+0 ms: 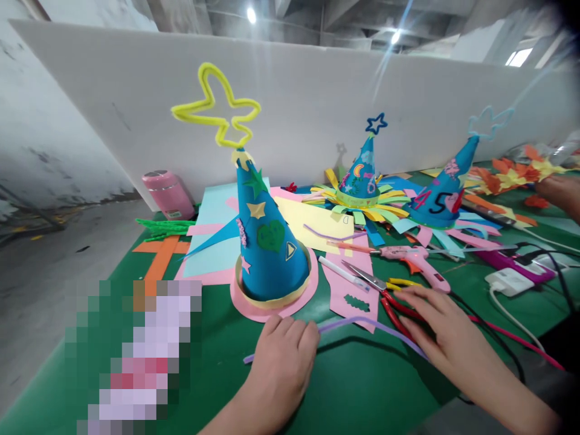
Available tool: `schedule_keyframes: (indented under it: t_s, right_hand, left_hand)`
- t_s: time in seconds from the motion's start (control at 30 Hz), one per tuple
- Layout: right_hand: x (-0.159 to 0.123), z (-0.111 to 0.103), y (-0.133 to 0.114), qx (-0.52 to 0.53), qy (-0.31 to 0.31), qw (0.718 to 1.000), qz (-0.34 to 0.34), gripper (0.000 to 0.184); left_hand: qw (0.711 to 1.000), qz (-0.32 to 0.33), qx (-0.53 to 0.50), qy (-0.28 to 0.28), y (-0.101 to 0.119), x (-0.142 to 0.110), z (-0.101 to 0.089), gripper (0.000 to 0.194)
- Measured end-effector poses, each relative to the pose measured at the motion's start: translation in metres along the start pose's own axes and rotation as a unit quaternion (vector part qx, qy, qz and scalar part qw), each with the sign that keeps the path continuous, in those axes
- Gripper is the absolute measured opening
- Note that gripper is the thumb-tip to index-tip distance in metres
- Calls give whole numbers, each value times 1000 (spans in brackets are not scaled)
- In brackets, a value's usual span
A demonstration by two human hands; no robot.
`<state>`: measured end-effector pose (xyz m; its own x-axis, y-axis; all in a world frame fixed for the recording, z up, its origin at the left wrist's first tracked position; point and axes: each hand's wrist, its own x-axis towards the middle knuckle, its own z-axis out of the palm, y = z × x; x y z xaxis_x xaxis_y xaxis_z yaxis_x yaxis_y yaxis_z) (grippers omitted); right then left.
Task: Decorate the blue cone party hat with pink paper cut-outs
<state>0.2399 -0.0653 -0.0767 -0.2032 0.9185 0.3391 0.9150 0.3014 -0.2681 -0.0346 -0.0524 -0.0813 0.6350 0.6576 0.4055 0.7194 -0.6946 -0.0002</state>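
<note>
My left hand is closed around a purple pipe cleaner, whose short end sticks out to the left. Its longer part arches right and passes under my right hand. That hand reaches over the red-handled scissors, fingers and thumb apart about the handles; a firm grip cannot be made out. The scissors' blades lie across a white pen and pink paper. Just beyond my left hand stands a blue cone hat with a pink brim, stickers and a yellow pipe-cleaner star on top.
Two more blue cone hats with paper-strip brims stand farther right. A pink glue gun lies near a white power strip and cords. Green pipe cleaners and a pink bottle are at left. Another person's hand appears at right.
</note>
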Motion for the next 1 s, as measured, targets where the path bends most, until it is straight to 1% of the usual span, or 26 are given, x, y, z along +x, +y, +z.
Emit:
schedule_keyframes:
  t_s: [0.07,0.13,0.3,0.5,0.67,0.73,0.8,0.83,0.87,0.9,0.93,0.97,1.0]
  right_hand:
    - [-12,8,18,6,-4,1000,20,28]
    - [-16,13,26,28,1,999,35,26]
    - [-1,12,39,65,12,998,19,23]
    - [11,10,67,66,-26,997,2,25]
    - [18,14,87,58,-19,998,-6,27]
    - [22,13,91,57,-27,998,-3,27]
    - [27,7,86,63,-29,998,14,28]
    - [30,2,79,69,-20,997,30,29]
    - [34,-5,68,78,6,996,51,31]
    - [37,-13,54,98,35,992,67,31]
    - [41,-21,36,120,44,989,71,29]
    - [45,-28,16,145,33,987,57,28]
    - [49,-34,-5,173,1,984,33,26]
  left_hand:
    - [1000,0,-14,0,0,0,0,18]
    - [1000,-1,-24,-5,0,1,0,17]
    - [1000,1,-24,5,-4,0,1,16]
    - [999,-8,-38,6,-5,1,-1,17]
    - [999,-11,-33,11,-6,1,0,18]
    - [1000,-10,-19,19,-6,1,-1,20]
    - [1000,-14,-7,26,-7,1,-1,21]
    - [999,-16,-1,29,-8,2,-2,21]
    - [999,-18,4,33,-8,2,-2,21]
    - [999,-18,11,36,-9,2,-3,21]
    - [999,-16,18,38,-9,2,-3,21]
    - [999,-13,25,40,-9,3,-4,21]
    - [999,-9,31,43,-9,3,-4,20]
